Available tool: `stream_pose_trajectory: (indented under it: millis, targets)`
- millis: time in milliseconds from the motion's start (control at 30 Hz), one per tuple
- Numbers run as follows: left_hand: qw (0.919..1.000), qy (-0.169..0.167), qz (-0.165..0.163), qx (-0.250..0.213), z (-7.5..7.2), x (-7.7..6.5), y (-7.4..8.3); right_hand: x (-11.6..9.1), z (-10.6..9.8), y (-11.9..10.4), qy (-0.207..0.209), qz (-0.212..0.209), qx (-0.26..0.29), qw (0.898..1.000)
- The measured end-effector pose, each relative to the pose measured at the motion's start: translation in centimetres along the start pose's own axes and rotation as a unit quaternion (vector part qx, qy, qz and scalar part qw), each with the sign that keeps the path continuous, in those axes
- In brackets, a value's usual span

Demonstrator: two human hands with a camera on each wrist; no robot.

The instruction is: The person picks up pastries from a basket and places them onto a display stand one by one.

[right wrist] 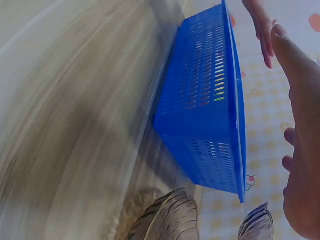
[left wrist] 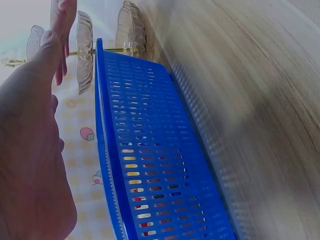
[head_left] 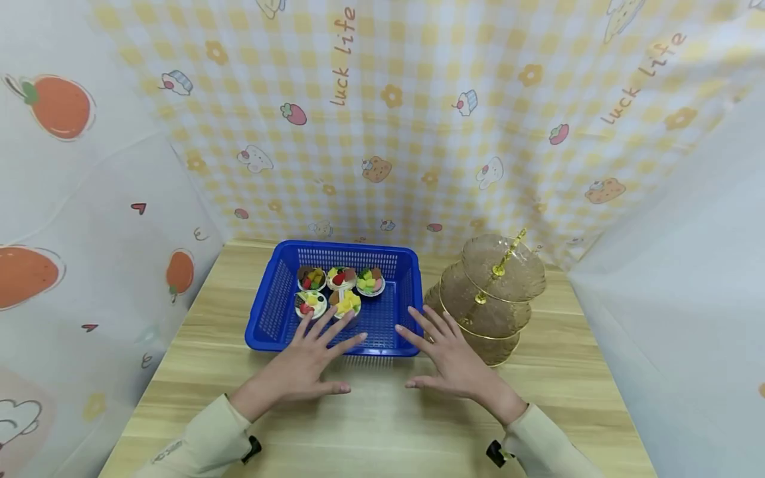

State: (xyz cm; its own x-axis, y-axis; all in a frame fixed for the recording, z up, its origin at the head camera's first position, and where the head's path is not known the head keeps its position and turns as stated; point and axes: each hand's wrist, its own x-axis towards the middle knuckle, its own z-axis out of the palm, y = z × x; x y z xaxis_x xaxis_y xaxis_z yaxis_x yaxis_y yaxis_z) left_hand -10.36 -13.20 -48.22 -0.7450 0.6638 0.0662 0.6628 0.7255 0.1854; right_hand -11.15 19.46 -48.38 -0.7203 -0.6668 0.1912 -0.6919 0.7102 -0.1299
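Observation:
Both hands hover with fingers spread over the near side of a blue plastic basket [head_left: 412, 299], holding nothing. My left hand [head_left: 309, 362] is above the basket's near rim, its fingertips overlapping the front cupcakes in the head view. My right hand [head_left: 448, 355] lies by the near right corner, between basket and stand. Inside the basket, on its left and middle, sit several fruit-topped cupcakes, among them one with yellow chunks [head_left: 346, 303] and one with a strawberry [head_left: 311, 305]. To the right stands a three-tier stand [head_left: 502, 265] with brownish clear plates and a gold post.
The basket and stand are on a light wood-grain table [head_left: 370, 425]. A yellow checked cloth [head_left: 418, 133] hangs behind them, and white sheets close off both sides. In the right wrist view the stand's scalloped plates [right wrist: 170, 220] are close beside the basket.

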Motion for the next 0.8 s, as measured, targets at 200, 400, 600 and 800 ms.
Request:
stream_pose_trajectory:
  millis: [200, 400, 600, 800]
  targets:
    - [0.9997, 0.015, -0.015, -0.015, 0.1, -0.2, -0.8, 1.9, -0.1, 0.2, 0.008, 0.009, 0.062, 0.998]
    - [0.995, 0.034, -0.086, -0.037, -0.4, -1.5, -3.6, 7.0, 0.1, 0.4, 0.03, 0.078, 0.205, 0.975]
    - [0.9832, 0.058, -0.155, -0.077, -0.3, -3.7, -7.0, 12.6, 1.2, 1.0, 0.028, 0.231, 0.302, 0.924]
    - [0.9692, 0.063, -0.214, -0.105, -0.2, -5.6, -9.3, 16.3, 2.6, 2.0, 0.02, 0.293, 0.324, 0.9]
